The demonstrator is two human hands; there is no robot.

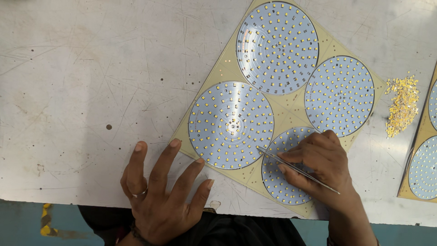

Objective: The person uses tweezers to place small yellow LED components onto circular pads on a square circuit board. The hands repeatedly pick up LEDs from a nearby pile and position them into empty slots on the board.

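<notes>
A square beige panel (232, 64) lies turned like a diamond on the metal table. It carries several round white circuit boards dotted with small yellow chips. My right hand (318, 159) rests on the nearest round board (277, 182) and grips thin metal tweezers (291, 167). The tweezer tips point left, close to the edge of the left round board (230, 123). My left hand (159, 191) lies flat with fingers spread on the table. Its fingertips touch the panel's lower left edge. A ring sits on one finger.
A loose heap of small yellow chips (403, 107) lies to the right of the panel. A second panel with round boards (423, 168) shows at the right edge. The scratched grey table (82, 91) ends at its front edge near my body.
</notes>
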